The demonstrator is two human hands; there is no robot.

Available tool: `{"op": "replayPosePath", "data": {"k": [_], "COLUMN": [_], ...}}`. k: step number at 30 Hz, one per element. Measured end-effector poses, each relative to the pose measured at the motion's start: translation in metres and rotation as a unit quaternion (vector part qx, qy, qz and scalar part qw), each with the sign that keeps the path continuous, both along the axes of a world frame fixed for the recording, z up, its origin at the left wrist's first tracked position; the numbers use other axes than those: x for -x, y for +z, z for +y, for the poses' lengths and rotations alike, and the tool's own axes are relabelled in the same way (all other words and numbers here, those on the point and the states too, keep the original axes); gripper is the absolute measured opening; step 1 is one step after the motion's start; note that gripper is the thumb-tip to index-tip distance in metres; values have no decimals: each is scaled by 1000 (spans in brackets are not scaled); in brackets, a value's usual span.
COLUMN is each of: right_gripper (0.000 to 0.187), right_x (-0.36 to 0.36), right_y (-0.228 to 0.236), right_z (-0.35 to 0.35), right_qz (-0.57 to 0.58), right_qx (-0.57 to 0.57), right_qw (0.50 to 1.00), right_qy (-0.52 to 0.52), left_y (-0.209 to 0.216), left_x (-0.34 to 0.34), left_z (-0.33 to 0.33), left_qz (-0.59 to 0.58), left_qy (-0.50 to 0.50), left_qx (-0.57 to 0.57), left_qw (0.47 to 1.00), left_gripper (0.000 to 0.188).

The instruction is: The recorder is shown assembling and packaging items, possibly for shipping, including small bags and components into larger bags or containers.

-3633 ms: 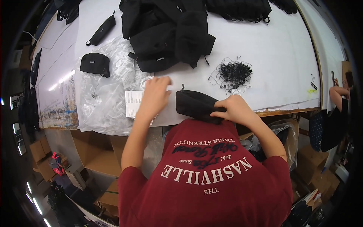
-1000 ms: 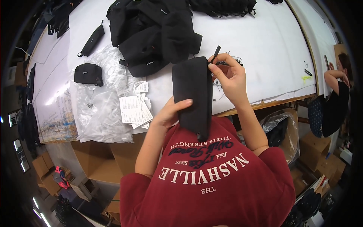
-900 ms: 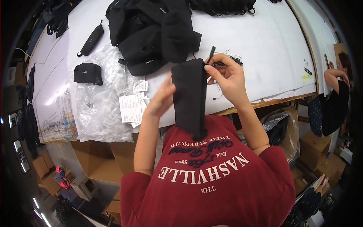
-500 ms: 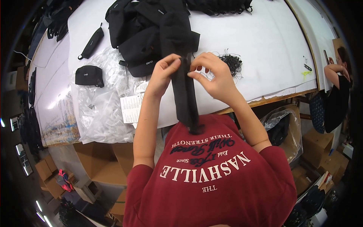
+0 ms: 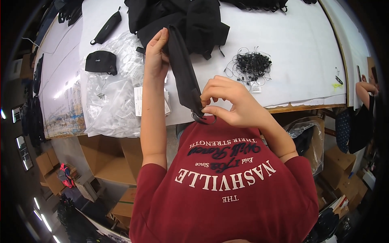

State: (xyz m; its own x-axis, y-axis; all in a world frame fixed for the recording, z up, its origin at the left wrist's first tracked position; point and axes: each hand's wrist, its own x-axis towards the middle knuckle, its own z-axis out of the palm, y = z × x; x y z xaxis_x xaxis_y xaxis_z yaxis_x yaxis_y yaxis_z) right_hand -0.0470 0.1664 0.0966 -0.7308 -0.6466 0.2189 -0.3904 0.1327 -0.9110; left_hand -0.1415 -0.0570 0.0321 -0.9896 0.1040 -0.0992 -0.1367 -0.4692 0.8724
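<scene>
A long, narrow black fabric pouch (image 5: 181,69) hangs slantwise between my hands, above the front edge of the table. My left hand (image 5: 157,50) grips its far upper end, thumb on top. At the near lower end, my right hand (image 5: 227,99) pinches the corner between thumb and fingers. A thin dark cord loop dangles there against my red shirt. Beyond the pouch lies a heap of black fabric bags (image 5: 178,24). To the right is a tangle of thin black strings (image 5: 253,65) with a small white tag at its lower side.
Clear plastic bags (image 5: 111,109) cover the table's left front, with printed cards (image 5: 138,101) beside them. A small black pouch (image 5: 100,62) and a slim black case (image 5: 107,27) lie farther left. Cardboard boxes (image 5: 111,160) stand below. A co-worker's arm (image 5: 362,93) shows far right.
My left hand has moved up and away with one end of the pouch. My right hand has slid down to its lower end. The view has shifted, showing more of the string tangle.
</scene>
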Motion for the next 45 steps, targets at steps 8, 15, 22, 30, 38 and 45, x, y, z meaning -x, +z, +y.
{"op": "replayPosePath", "data": {"k": [8,15,22,30,38,45], "right_gripper": [8,66,89,50,53,26], "right_x": [-4,5,-24,-18,-18,-8], "right_y": [-5,-25,-51,-77,-78,-106], "right_z": [-3,34,44,55,45,37], "right_qz": [36,-28,-43,-524,-147,-352], "right_qx": [5,92,140,215,-118,3], "right_qw": [997,981,973,792,938,914], "right_qy": [-71,-171,-178,-229,-290,-200], "left_y": [-3,17,-20,-7,-35,-39], "left_x": [1,-31,-105,-155,-157,-152], "left_z": [-2,4,28,44,38,37], "left_qz": [0,-119,-268,-86,-209,-211], "left_qy": [-9,128,100,80,87,92], "left_qx": [-11,-106,-123,219,246,287], "left_qw": [1000,979,950,969,942,930], "left_gripper": [33,38,39,56,28,26]}}
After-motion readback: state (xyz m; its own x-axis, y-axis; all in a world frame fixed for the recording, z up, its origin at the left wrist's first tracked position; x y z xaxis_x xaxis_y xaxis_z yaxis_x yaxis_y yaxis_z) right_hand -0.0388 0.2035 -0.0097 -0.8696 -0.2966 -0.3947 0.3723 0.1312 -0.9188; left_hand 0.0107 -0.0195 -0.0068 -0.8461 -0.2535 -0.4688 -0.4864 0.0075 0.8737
